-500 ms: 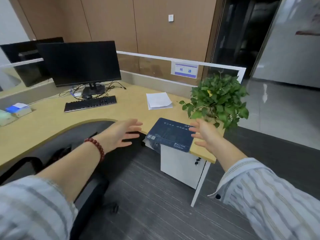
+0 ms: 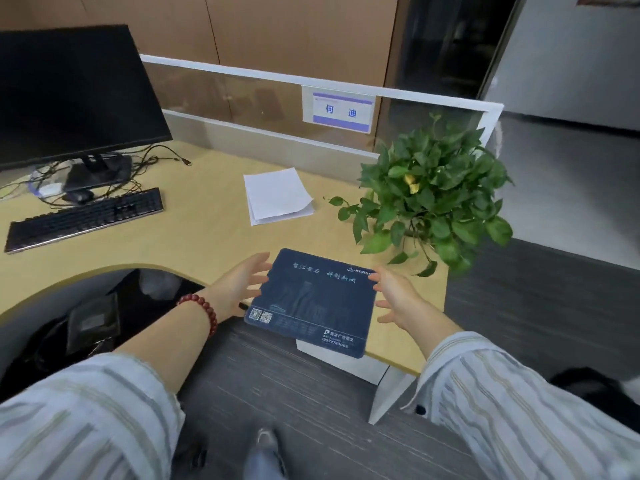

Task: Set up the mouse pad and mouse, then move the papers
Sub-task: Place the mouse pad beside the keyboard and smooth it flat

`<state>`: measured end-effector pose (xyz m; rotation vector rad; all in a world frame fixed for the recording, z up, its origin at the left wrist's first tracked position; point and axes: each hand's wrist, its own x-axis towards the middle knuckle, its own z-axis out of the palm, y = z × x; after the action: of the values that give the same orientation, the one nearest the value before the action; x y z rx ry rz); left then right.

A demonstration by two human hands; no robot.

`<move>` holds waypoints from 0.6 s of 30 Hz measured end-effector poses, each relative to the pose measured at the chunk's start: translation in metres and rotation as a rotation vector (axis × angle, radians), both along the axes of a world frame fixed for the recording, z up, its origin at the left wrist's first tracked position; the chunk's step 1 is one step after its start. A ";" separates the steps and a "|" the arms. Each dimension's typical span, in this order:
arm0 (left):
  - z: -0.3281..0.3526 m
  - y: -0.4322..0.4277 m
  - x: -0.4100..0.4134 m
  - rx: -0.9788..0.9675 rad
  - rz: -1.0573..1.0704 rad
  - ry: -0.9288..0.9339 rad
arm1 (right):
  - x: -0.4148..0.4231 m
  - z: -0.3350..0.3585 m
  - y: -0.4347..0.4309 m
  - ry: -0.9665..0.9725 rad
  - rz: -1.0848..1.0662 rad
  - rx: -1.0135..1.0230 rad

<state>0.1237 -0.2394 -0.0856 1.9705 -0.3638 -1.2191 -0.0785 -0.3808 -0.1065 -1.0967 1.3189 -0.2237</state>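
So far nothing is set: my left hand [image 2: 242,289] and right hand [image 2: 394,299] are wide open beside the pad [image 2: 311,303], which overhangs the counter [image 2: 201,237] edge, mouse [image 2: 80,195] and papers [image 2: 277,195] untouched.

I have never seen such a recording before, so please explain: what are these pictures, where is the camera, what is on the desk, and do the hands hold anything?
There is no machine here. A person wears one wide-angle camera on the head, looking forward and down, so you see their own arms. The left hand, with a red bead bracelet, and the right hand are open on either side of a dark blue rectangular mouse pad that overhangs the edge of the light wooden desk. Neither hand holds anything. Also on the desk: a stack of white papers, a black keyboard, a black monitor and a green leafy plant.
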 end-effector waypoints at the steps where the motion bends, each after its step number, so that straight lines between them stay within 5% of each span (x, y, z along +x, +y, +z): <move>1: -0.007 -0.014 0.009 0.009 -0.027 0.002 | 0.007 -0.006 -0.009 0.008 -0.012 0.008; 18: -0.068 -0.175 0.135 0.206 -0.340 0.108 | 0.108 -0.075 -0.104 0.113 -0.292 0.169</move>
<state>0.2584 -0.4149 -0.1537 2.0603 -0.5541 -1.6278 0.0296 -0.4843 -0.1817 -0.7821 1.5695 -0.2630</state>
